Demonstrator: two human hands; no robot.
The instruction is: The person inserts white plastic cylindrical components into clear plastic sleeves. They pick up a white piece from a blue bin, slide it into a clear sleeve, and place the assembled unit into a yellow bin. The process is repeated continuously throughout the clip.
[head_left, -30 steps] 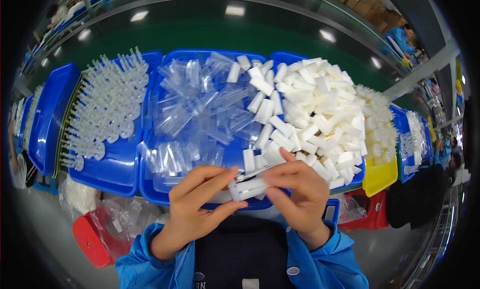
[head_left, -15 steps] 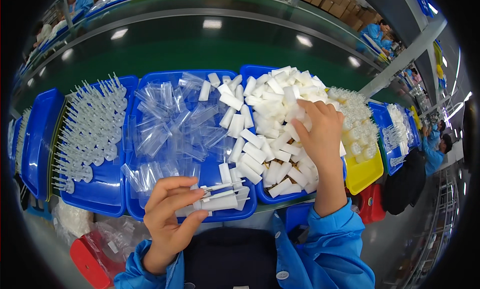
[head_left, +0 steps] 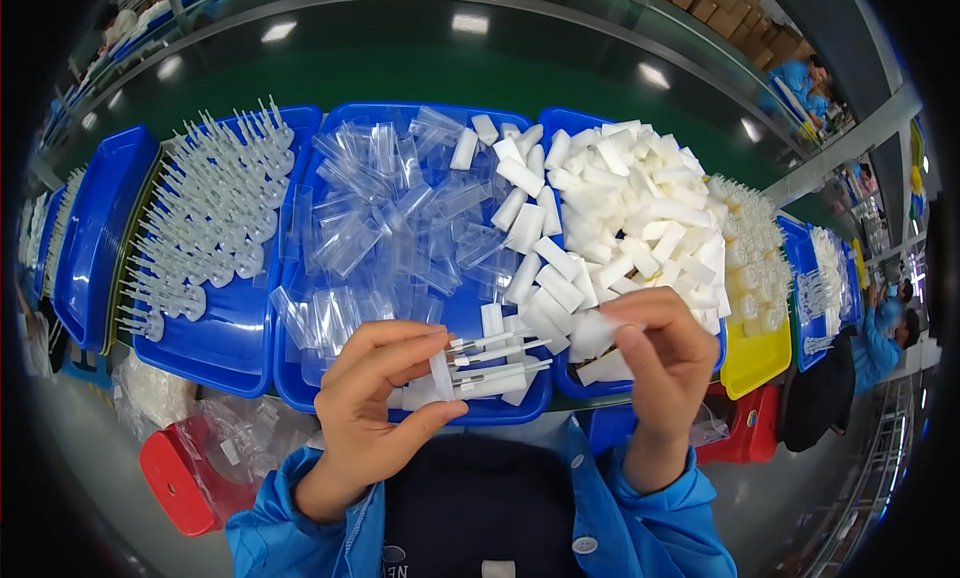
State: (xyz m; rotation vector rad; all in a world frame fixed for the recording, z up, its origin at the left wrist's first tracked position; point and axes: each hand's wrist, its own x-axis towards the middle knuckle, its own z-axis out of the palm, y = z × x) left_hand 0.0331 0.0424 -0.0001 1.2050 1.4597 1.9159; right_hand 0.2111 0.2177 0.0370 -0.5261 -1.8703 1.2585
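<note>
My left hand (head_left: 372, 410) is closed on a pronged white plastic part (head_left: 442, 376), gripping its round base between fingers and thumb. Several thin rods stick out from that base toward the right, over the front of a blue tray. My right hand (head_left: 662, 363) pinches a white foam piece (head_left: 594, 334) between thumb and fingertips, just right of the rod tips and apart from them. Below and beyond it, another blue tray (head_left: 556, 121) is heaped with white foam pieces (head_left: 625, 208). Clear plastic sleeves (head_left: 385, 193) fill much of the middle blue tray (head_left: 462, 396).
At left, more pronged parts (head_left: 215, 203) stand in a blue tray (head_left: 222, 363). A yellow tray (head_left: 757, 368) of whitish parts is at right. Red stools (head_left: 180, 483) flank me below the trays. A green conveyor belt (head_left: 420, 73) runs behind; co-workers (head_left: 800, 78) sit farther off.
My right hand has come back from the foam heap toward my left hand, carrying a foam piece. The pronged part has turned so its base and rods show more plainly. The view has shifted.
</note>
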